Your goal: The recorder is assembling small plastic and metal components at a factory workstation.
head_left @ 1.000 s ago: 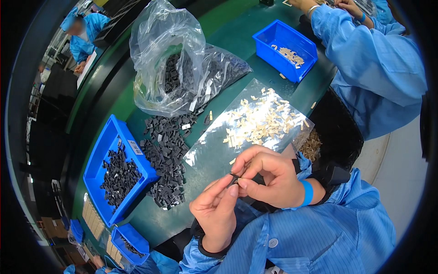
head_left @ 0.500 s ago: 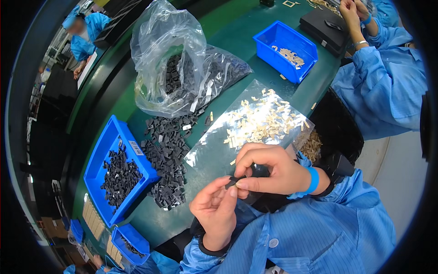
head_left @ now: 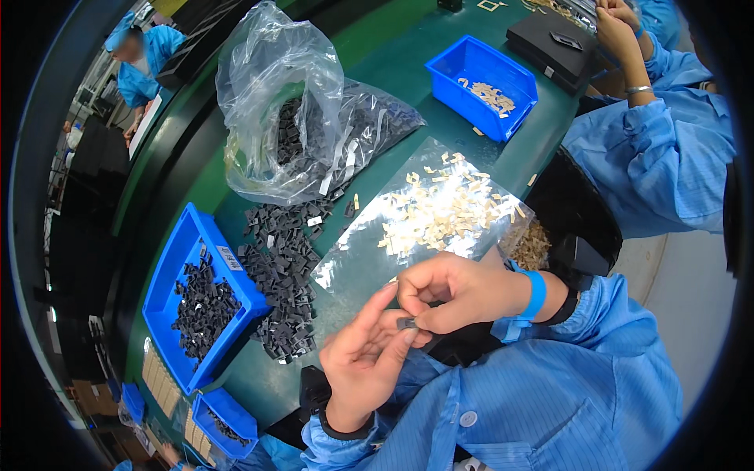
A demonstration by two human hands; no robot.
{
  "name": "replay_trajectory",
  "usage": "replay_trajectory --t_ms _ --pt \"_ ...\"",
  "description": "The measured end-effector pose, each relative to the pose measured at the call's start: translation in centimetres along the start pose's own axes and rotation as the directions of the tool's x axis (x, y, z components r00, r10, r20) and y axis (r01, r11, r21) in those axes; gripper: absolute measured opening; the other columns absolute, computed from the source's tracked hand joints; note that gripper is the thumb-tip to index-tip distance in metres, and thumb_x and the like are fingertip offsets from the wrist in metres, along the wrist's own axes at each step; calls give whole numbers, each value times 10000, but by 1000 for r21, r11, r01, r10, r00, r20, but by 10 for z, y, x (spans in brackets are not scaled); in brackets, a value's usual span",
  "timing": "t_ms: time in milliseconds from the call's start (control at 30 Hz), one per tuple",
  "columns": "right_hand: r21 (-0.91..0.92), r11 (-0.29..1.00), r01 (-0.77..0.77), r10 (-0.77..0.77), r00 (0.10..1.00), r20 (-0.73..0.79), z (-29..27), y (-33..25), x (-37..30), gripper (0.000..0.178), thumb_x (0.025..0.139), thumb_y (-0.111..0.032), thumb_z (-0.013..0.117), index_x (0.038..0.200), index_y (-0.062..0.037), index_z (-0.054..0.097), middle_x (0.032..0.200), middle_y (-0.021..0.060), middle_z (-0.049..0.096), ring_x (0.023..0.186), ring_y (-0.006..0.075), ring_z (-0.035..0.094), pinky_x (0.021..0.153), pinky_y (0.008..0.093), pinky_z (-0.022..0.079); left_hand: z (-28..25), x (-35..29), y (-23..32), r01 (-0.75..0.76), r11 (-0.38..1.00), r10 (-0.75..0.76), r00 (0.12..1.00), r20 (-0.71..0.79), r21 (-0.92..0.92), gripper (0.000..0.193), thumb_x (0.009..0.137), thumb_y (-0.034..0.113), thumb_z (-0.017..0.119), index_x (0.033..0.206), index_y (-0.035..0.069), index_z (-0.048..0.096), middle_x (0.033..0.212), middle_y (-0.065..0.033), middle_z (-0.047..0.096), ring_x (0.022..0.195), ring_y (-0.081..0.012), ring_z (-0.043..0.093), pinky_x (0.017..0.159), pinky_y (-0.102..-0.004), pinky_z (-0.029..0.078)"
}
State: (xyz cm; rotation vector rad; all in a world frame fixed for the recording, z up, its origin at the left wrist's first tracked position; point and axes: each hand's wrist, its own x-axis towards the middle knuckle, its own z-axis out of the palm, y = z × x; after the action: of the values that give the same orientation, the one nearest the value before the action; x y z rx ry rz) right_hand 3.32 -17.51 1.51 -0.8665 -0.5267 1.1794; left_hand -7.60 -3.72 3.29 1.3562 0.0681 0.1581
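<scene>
A small black plastic piece (head_left: 405, 323) is held between my two hands, just in front of my body. My right hand (head_left: 463, 294) pinches its right end between thumb and curled fingers. Below and to the left, my left hand (head_left: 363, 361) steadies the piece with its thumb and bent fingers, while its index finger stretches up away from it. Beyond my hands, many cream-coloured small strips (head_left: 440, 216) are spread on a clear plastic sheet (head_left: 338, 263). A heap of similar black pieces (head_left: 287, 271) lies on the green table to the left.
A blue bin (head_left: 161, 310) with black pieces stands at the left, a smaller blue bin (head_left: 243, 428) near it. A clear bag (head_left: 275, 47) of black pieces stands at the back. Another blue bin (head_left: 463, 67) contains cream strips. A co-worker's sleeve (head_left: 644, 157) shows at right.
Both hands have shifted slightly downward. My left index finger has lifted off the black piece and straightened, and the piece has turned between the fingers.
</scene>
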Motion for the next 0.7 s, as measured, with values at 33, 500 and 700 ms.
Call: replay_trajectory --t_ms 33,500,700 --pt "0 1000 0 0 1000 -1 -1 1 1 127 788 -53 584 722 -19 482 721 33 583 696 66 584 552 178 417 2 0 3 -20 992 19 1000 12 121 449 795 -125 549 1229 -65 445 914 -189 631 797 -213 645 722 -296 538" --pt "-619 701 354 -407 912 60 -4 2 1 224 870 -237 565 764 -56 485 695 41 515 564 144 492 519 265 391 -1 -6 -23 232 578 -272 959 83 -783 204 867 25 528 1056 -15 593 972 -187 624 838 -214 635 739 -285 532" --pt "-769 -141 623 -591 570 571 -21 5 16 246 790 -258 603 712 -82 450 636 34 389 531 206 440 552 308 385 4 -17 -24 277 320 -410 902 131 -906 200 865 2 500 1039 0 597 950 -182 625 832 -215 628 713 -281 531"
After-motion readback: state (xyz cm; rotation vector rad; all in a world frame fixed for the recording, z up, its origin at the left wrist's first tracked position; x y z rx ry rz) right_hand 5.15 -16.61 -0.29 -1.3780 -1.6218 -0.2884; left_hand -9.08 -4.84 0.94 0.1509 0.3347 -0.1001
